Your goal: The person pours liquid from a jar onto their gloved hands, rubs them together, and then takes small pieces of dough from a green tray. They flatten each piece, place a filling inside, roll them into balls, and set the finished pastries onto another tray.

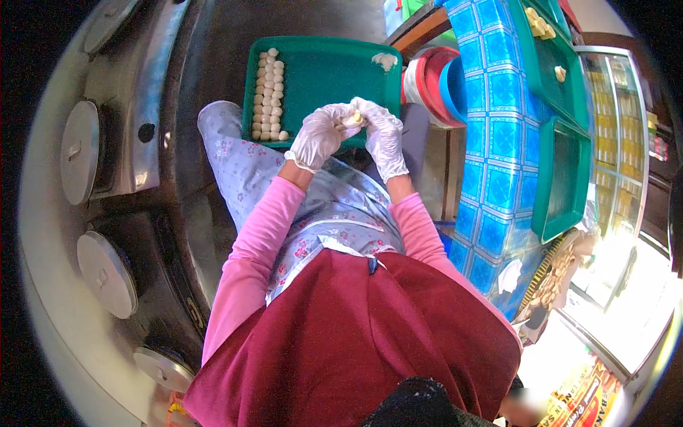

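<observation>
Both hands wear thin whitish gloves and meet over the near edge of a green tray (327, 78). Between their fingertips is a small pale yellow piece of dough (357, 116). My left hand (320, 135) closes on it from the left, and my right hand (384, 135) pinches it from the right. Rows of small white dough balls (268, 96) line the tray's left side. A lump of white dough (385, 61) lies in its far right corner.
At right stands a table with a blue checked cloth (498, 156), bearing green trays (565, 181). Red and blue basins (434, 78) sit beside the tray's right edge. Large pots with metal lids (80, 151) line the left. A glass cabinet (615, 142) is far right.
</observation>
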`<action>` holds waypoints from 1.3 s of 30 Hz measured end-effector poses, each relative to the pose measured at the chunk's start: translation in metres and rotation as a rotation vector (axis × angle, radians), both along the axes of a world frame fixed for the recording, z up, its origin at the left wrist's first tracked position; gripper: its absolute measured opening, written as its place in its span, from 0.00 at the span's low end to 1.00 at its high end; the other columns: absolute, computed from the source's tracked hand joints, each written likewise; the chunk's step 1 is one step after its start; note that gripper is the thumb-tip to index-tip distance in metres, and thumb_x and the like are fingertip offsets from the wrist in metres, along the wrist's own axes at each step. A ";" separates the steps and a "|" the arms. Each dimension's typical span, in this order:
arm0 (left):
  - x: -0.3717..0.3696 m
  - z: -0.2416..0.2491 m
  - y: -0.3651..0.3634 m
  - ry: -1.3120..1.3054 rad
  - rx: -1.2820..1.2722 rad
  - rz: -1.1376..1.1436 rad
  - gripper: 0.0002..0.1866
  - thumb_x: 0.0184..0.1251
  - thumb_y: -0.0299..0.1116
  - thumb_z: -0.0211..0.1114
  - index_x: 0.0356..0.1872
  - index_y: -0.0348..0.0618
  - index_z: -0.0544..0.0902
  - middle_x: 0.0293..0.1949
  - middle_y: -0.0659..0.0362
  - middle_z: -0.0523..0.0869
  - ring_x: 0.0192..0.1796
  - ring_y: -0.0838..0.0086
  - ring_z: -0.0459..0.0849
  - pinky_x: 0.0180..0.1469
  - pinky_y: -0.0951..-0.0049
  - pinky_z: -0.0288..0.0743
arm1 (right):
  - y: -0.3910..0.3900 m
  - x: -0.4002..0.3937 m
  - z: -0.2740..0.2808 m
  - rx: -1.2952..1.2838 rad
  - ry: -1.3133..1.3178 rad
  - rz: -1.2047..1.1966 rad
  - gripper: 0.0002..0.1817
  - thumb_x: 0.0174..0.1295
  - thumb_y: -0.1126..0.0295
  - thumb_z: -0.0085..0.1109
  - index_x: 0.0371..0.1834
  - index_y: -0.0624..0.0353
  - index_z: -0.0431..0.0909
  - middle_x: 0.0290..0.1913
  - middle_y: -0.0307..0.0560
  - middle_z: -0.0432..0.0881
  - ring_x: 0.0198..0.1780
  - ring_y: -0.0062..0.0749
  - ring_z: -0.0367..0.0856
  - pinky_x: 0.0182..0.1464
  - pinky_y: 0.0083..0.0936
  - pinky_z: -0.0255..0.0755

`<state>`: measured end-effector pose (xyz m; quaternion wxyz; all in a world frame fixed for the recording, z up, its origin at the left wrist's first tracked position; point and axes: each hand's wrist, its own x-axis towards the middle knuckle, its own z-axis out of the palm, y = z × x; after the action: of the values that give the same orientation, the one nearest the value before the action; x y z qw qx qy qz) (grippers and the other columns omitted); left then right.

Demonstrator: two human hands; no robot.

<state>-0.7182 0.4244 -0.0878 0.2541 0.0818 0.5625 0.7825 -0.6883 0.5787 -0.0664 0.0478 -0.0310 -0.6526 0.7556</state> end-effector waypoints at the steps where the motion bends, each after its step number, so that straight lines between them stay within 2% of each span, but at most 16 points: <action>1: -0.003 -0.011 0.003 -0.119 0.152 0.040 0.14 0.69 0.27 0.66 0.54 0.39 0.80 0.49 0.56 0.86 0.51 0.69 0.86 0.55 0.69 0.82 | 0.000 0.000 -0.008 -0.106 -0.015 -0.038 0.12 0.68 0.72 0.59 0.49 0.65 0.86 0.50 0.47 0.88 0.51 0.29 0.85 0.58 0.26 0.75; 2: -0.005 -0.024 0.006 -0.235 0.304 0.086 0.15 0.69 0.26 0.66 0.54 0.37 0.79 0.51 0.55 0.86 0.52 0.69 0.86 0.57 0.68 0.82 | 0.000 -0.001 -0.013 -0.211 -0.030 -0.078 0.11 0.66 0.72 0.61 0.47 0.64 0.87 0.48 0.47 0.89 0.49 0.29 0.86 0.56 0.27 0.77; 3: -0.008 -0.030 0.008 -0.316 0.390 0.074 0.15 0.69 0.25 0.66 0.55 0.35 0.79 0.52 0.54 0.86 0.53 0.68 0.85 0.58 0.67 0.81 | -0.004 0.001 -0.006 0.151 0.088 -0.125 0.10 0.66 0.73 0.60 0.44 0.62 0.88 0.45 0.46 0.89 0.47 0.30 0.87 0.53 0.26 0.77; 4: -0.009 -0.036 0.010 -0.398 0.475 0.060 0.16 0.69 0.25 0.66 0.56 0.34 0.78 0.53 0.53 0.85 0.54 0.66 0.85 0.59 0.66 0.81 | -0.004 0.003 0.002 0.246 0.108 -0.142 0.09 0.65 0.73 0.60 0.43 0.62 0.88 0.44 0.46 0.89 0.46 0.30 0.87 0.52 0.26 0.77; 7: -0.001 0.022 0.008 -0.613 0.361 0.259 0.19 0.69 0.23 0.64 0.60 0.30 0.75 0.53 0.49 0.85 0.55 0.62 0.85 0.60 0.62 0.81 | -0.003 0.000 0.021 0.521 0.125 -0.162 0.08 0.65 0.72 0.61 0.41 0.61 0.88 0.38 0.47 0.88 0.41 0.32 0.86 0.46 0.27 0.77; 11: 0.004 0.018 0.012 -0.579 0.447 0.320 0.19 0.70 0.23 0.62 0.59 0.29 0.74 0.51 0.47 0.85 0.53 0.61 0.85 0.59 0.60 0.81 | -0.010 -0.002 0.032 0.444 0.041 -0.187 0.07 0.65 0.70 0.62 0.41 0.58 0.87 0.37 0.45 0.86 0.38 0.36 0.82 0.45 0.31 0.75; 14: 0.000 0.010 0.009 -0.616 0.456 0.350 0.15 0.70 0.25 0.63 0.55 0.31 0.78 0.50 0.48 0.85 0.51 0.62 0.85 0.58 0.61 0.80 | -0.010 0.003 0.036 0.986 0.502 -0.146 0.06 0.63 0.71 0.65 0.41 0.56 0.87 0.41 0.44 0.85 0.43 0.36 0.82 0.47 0.32 0.75; 16: -0.008 -0.001 0.008 -0.690 0.431 0.335 0.12 0.70 0.26 0.64 0.51 0.32 0.80 0.49 0.49 0.85 0.50 0.62 0.85 0.58 0.62 0.80 | -0.009 0.012 0.041 0.817 0.418 -0.187 0.10 0.61 0.73 0.66 0.45 0.54 0.87 0.45 0.43 0.85 0.46 0.34 0.82 0.49 0.30 0.75; 18: -0.007 0.015 0.008 -0.741 0.547 0.369 0.09 0.72 0.25 0.63 0.49 0.33 0.81 0.48 0.50 0.86 0.50 0.63 0.86 0.56 0.65 0.82 | -0.011 0.019 0.045 0.642 0.336 -0.225 0.15 0.58 0.76 0.68 0.50 0.53 0.87 0.48 0.42 0.85 0.49 0.32 0.81 0.51 0.29 0.75; 20: -0.012 0.014 0.009 -0.815 0.682 0.315 0.09 0.73 0.25 0.61 0.50 0.33 0.81 0.48 0.50 0.86 0.50 0.64 0.86 0.54 0.66 0.83 | -0.008 0.023 0.058 0.496 0.076 -0.250 0.18 0.56 0.75 0.71 0.51 0.53 0.88 0.52 0.41 0.84 0.52 0.32 0.80 0.58 0.28 0.74; 22: -0.010 0.015 0.010 -0.780 0.685 0.247 0.12 0.75 0.25 0.59 0.54 0.32 0.80 0.49 0.50 0.86 0.50 0.64 0.86 0.53 0.68 0.83 | -0.003 0.020 0.050 0.699 0.234 -0.220 0.19 0.54 0.75 0.73 0.51 0.51 0.88 0.51 0.41 0.84 0.51 0.31 0.80 0.55 0.28 0.74; 25: -0.008 0.018 0.010 -0.708 0.602 0.187 0.15 0.74 0.25 0.60 0.58 0.32 0.79 0.50 0.50 0.86 0.50 0.64 0.86 0.53 0.68 0.83 | 0.001 0.017 0.038 0.814 0.281 -0.188 0.17 0.52 0.76 0.73 0.46 0.50 0.89 0.48 0.41 0.84 0.50 0.33 0.79 0.54 0.29 0.74; 29: -0.007 0.031 0.005 -0.560 0.437 0.209 0.17 0.72 0.24 0.61 0.60 0.31 0.79 0.52 0.50 0.86 0.50 0.66 0.86 0.54 0.69 0.82 | 0.001 0.009 0.034 0.695 0.272 -0.188 0.06 0.56 0.78 0.69 0.36 0.57 0.84 0.47 0.44 0.85 0.52 0.35 0.81 0.58 0.31 0.72; 32: -0.006 0.048 0.004 -0.474 0.358 0.233 0.18 0.70 0.23 0.63 0.59 0.29 0.79 0.53 0.49 0.86 0.50 0.67 0.87 0.54 0.70 0.82 | -0.002 0.002 0.031 0.630 0.247 -0.154 0.06 0.60 0.73 0.66 0.39 0.57 0.81 0.44 0.44 0.83 0.50 0.39 0.79 0.54 0.32 0.73; 37: -0.004 0.055 0.004 -0.353 0.246 0.200 0.20 0.68 0.23 0.66 0.59 0.26 0.78 0.53 0.49 0.86 0.50 0.67 0.87 0.56 0.69 0.81 | -0.013 0.001 0.046 0.134 -0.008 -0.200 0.04 0.61 0.74 0.65 0.37 0.60 0.81 0.41 0.39 0.83 0.44 0.22 0.79 0.51 0.24 0.72; 39: 0.000 0.054 0.004 -0.250 0.146 0.168 0.19 0.67 0.22 0.66 0.58 0.26 0.79 0.51 0.51 0.86 0.50 0.69 0.87 0.56 0.70 0.82 | -0.006 0.001 0.045 0.073 -0.062 -0.159 0.03 0.60 0.75 0.65 0.36 0.60 0.83 0.40 0.40 0.84 0.43 0.22 0.80 0.50 0.23 0.73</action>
<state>-0.7183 0.4286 -0.0340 0.2492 -0.0452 0.4728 0.8440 -0.6877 0.5728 -0.0216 0.0886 -0.1045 -0.6761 0.7239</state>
